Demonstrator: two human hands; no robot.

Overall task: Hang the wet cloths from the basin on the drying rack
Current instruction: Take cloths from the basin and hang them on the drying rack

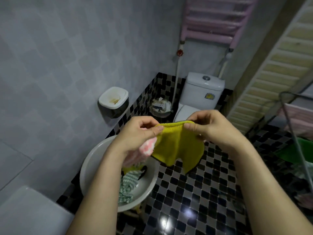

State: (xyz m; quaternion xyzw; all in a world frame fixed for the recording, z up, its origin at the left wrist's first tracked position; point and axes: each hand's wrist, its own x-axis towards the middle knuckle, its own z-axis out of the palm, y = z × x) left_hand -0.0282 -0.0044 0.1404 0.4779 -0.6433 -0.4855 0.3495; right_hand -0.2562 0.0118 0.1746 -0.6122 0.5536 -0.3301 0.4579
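Observation:
A yellow cloth [179,146] with a dark edge hangs in front of me, held up by its top edge. My left hand [138,131] pinches its left corner and also clasps a pink and white cloth [147,147] that droops below the palm. My right hand [208,126] pinches the yellow cloth's right corner. Below my left arm a white basin [91,163] sits on the floor with a green-striped cloth [127,187] and others in it. The drying rack [288,116], thin grey metal, stands at the right edge with a pink towel [298,119] over it.
A toilet [201,92] stands at the back, with a waste bin [160,107] beside it. A wall-mounted box [113,101] hangs on the left wall. A pink radiator [215,19] is high on the back wall. A green cloth [303,150] lies lower on the rack.

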